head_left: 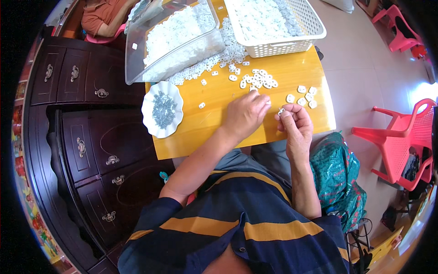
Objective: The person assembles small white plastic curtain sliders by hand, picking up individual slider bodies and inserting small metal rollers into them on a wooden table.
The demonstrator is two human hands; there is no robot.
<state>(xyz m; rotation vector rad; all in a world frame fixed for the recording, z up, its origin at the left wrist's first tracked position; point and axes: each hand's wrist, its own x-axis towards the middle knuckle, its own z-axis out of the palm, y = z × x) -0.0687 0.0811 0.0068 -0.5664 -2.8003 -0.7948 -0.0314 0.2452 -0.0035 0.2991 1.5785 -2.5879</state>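
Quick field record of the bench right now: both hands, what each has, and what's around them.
left hand: knuckles up on the wooden table, fingertips by the loose white pieces
right hand: pinches one small white piece at its fingertips
white dish: left of the hands, holds small dark metal parts
clear bin: tipped, white pieces spilling out
white basket: far edge, full of white pieces

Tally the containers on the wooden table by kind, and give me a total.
Clear plastic bin, tilted, spilling small white parts: 1
White lattice basket of white parts: 1
White scalloped dish holding small dark metal pieces: 1
Total: 3

The left hand rests on the table; the right hand pinches one small white part.
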